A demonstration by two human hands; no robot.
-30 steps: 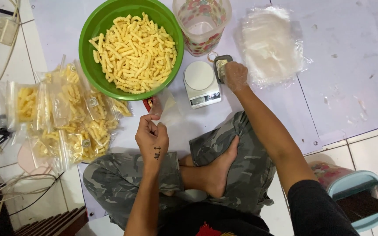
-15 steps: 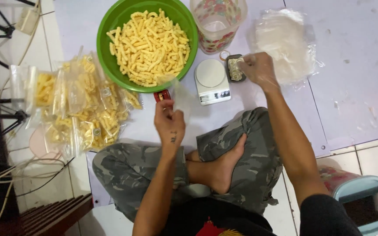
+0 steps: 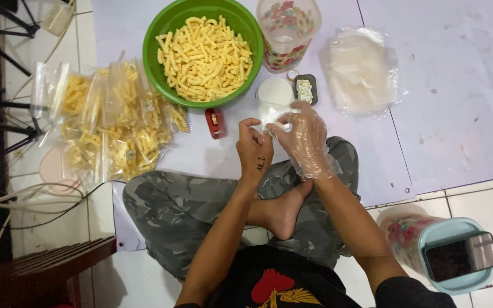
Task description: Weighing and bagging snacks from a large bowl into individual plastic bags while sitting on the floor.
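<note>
Head view, looking straight down: a person sits cross-legged on a pale floor mat (image 3: 440,114), both hands raised together above the knees. The left hand (image 3: 254,149), bare, pinches the edge of a small clear plastic bag (image 3: 270,114) with thumb and fingers closed on it. The right hand (image 3: 302,140), covered by a thin transparent glove, has its fingers curled onto the same bag from the other side, so the bag is held between the two hands, just in front of a small white kitchen scale (image 3: 276,91). Beside the scale lies a small dark tray (image 3: 305,89) with pale bits in it. A red stapler-like tool (image 3: 214,122) lies on the mat left of the hands. Farther out stands a green bowl (image 3: 164,34) full of yellow stick snacks (image 3: 205,57), with a flowered clear jar (image 3: 288,31) next to it. A stack of empty clear bags (image 3: 362,71) lies to the right, and filled snack packets (image 3: 112,122) are heaped to the left.
</note>
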